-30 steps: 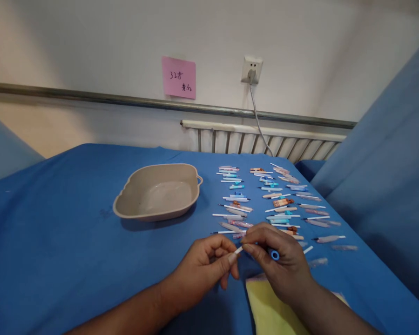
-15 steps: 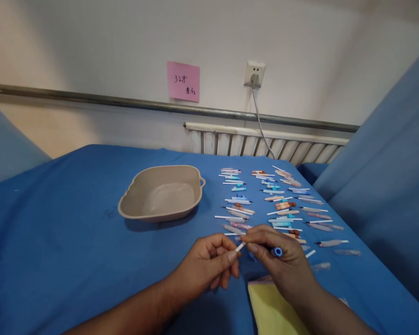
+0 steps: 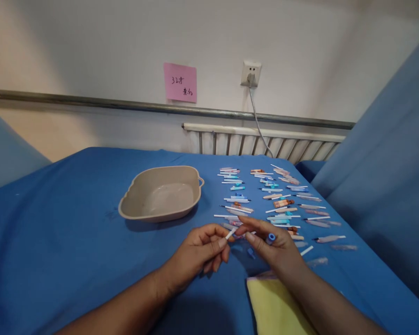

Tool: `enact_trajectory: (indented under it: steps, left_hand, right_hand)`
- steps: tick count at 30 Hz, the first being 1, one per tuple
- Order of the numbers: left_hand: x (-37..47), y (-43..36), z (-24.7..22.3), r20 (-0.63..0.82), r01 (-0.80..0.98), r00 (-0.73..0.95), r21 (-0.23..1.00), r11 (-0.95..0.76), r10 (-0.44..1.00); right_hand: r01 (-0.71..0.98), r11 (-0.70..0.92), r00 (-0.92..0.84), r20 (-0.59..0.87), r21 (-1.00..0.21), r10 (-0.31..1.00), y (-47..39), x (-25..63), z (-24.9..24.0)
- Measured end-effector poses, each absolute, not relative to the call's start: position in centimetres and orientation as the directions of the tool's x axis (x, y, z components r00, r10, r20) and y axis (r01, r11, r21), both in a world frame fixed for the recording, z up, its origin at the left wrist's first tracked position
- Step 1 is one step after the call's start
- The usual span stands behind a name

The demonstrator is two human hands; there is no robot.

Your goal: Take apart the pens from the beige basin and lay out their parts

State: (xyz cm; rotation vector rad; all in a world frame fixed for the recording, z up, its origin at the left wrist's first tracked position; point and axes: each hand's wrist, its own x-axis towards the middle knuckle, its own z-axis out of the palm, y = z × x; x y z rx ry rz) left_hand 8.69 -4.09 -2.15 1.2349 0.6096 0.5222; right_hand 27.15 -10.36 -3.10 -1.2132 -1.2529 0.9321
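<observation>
My left hand (image 3: pixel 204 251) pinches a short white stick (image 3: pixel 231 233), which looks like a pen refill, between thumb and fingers. Close by, the thumb and forefinger of my right hand (image 3: pixel 270 242) are apart at the stick's far end. A blue pen barrel (image 3: pixel 270 238) is tucked in that right hand, its open round end pointing toward me. On the blue cloth (image 3: pixel 73 232) below lies a small blue pen cap (image 3: pixel 250 253). Beyond my hands, loose pen parts lie in columns, among them white sticks (image 3: pixel 236 207) and a brown printed barrel (image 3: pixel 282 203).
A beige plastic basin (image 3: pixel 160 217) stands left of the pen parts. Partly under my right forearm is a yellow cloth (image 3: pixel 275 304). A pink note (image 3: pixel 180 83) and a socket with a plugged cord (image 3: pixel 251 73) are on the wall. Blue curtains (image 3: pixel 380 172) hang at both sides.
Both hands have shifted slightly up and left. The fingertips of my right hand have parted around the white stick's end, and the blue cap below now shows more clearly.
</observation>
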Motion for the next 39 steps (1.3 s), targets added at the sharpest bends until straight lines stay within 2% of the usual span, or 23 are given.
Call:
enact_trajectory:
  steps: [2, 4, 7, 11, 16, 20, 22, 24, 27, 29, 31, 33, 39]
  left_hand:
    - [8.6, -3.8, -2.1, -0.132, -0.056, 0.718, 0.968, 0.245, 0.683]
    - [8.5, -3.6, -2.1, -0.115, -0.076, 0.692, 0.97, 0.23, 0.713]
    - [8.4, -3.3, -2.2, -0.105, -0.095, 0.643, 0.972, 0.215, 0.758]
    - [8.3, -3.1, -2.2, -0.113, -0.1, 0.645, 0.968, 0.23, 0.755]
    - [8.4, -3.2, -2.4, -0.101, -0.095, 0.675, 0.97, 0.222, 0.731]
    - [8.5, -3.3, -2.5, -0.102, -0.09, 0.682, 0.971, 0.222, 0.724]
    - [8.5, -3.4, -2.4, -0.1, -0.084, 0.681, 0.973, 0.213, 0.725]
    - [8.4, -3.5, -2.2, -0.098, -0.066, 0.672, 0.979, 0.192, 0.734]
    - [8.4, -3.6, -2.0, -0.094, -0.031, 0.653, 0.988, 0.151, 0.751]
    - [8.4, -3.7, -2.0, -0.091, -0.013, 0.648, 0.991, 0.131, 0.756]
    - [8.4, -3.8, -2.1, -0.091, 0.003, 0.651, 0.993, 0.116, 0.754]
    - [8.5, -3.9, -2.2, -0.092, 0.017, 0.658, 0.994, 0.108, 0.748]
    - [8.5, -4.1, -2.5, -0.093, 0.032, 0.689, 0.995, 0.098, 0.719]
  right_hand:
    - [0.177, 0.151, 0.144, 0.178, -0.973, 0.973, -9.9, 27.3, -3.6]
    - [0.33, 0.188, 0.094, 0.231, -0.925, 0.968, -9.7, 27.3, -4.1]
    - [0.591, 0.264, -0.067, 0.28, -0.762, 0.958, -9.6, 26.7, -4.4]
    - [0.817, 0.238, -0.154, 0.199, -0.525, 0.968, -9.8, 25.5, -4.5]
    - [0.928, 0.203, -0.176, 0.112, -0.313, 0.978, -9.8, 24.3, -4.2]
    - [0.956, 0.185, -0.17, 0.082, -0.228, 0.982, -9.7, 23.9, -4.2]
    - [0.946, 0.172, -0.151, 0.096, -0.276, 0.984, -9.7, 24.0, -4.3]
    - [0.881, 0.16, -0.105, 0.144, -0.445, 0.984, -9.6, 24.5, -4.4]
    - [0.613, 0.147, 0.045, 0.22, -0.776, 0.974, -9.5, 25.6, -4.2]
    - [0.401, 0.145, 0.14, 0.217, -0.904, 0.966, -9.5, 26.2, -3.8]
    - [0.261, 0.154, 0.184, 0.206, -0.953, 0.961, -9.7, 26.5, -3.2]
    - [0.196, 0.171, 0.188, 0.208, -0.966, 0.96, -9.9, 26.6, -2.8]
    - [0.225, 0.197, 0.19, 0.242, -0.954, 0.951, -10.4, 26.5, -2.3]
